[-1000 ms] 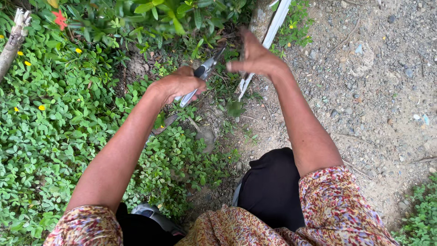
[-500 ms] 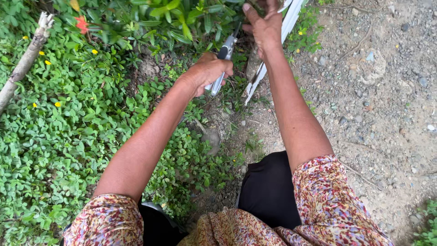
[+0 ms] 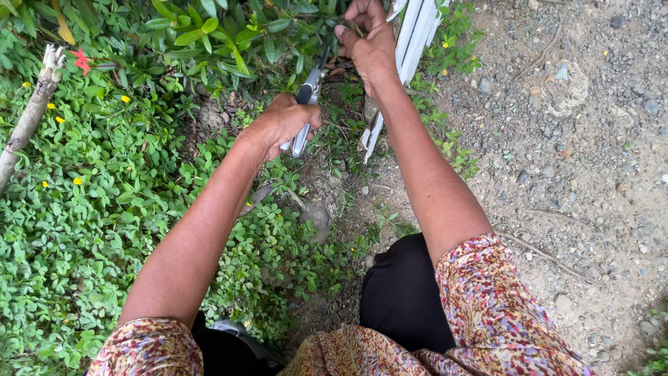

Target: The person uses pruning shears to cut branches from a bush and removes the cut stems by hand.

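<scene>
Green groundcover [image 3: 83,230] with small yellow flowers is filling the left half of the frame, and a pale cut stick [image 3: 31,115] is leaning along the upper left edge beside a small red flower [image 3: 81,60]. Moving toward the centre, my left hand [image 3: 278,125] is clenching around the grey handles of the pruning shears [image 3: 305,115], whose blades are pointing up into the leafy shrub [image 3: 223,35] at the top; I cannot tell whether the blades are biting on anything, since leaves are hiding them. Just right of that, at the top centre, my right hand [image 3: 369,42] is pinching a thin stem [image 3: 353,28] close against the white slatted stake [image 3: 403,56]. Judging by this, the trimming is looking only partly along: the shrub is carrying plenty of foliage, and no cut pieces are showing on the bare soil [image 3: 313,202] below. Gravelly ground [image 3: 570,153] is spreading across the right side, and my patterned sleeves [image 3: 487,306] are framing the bottom.
</scene>
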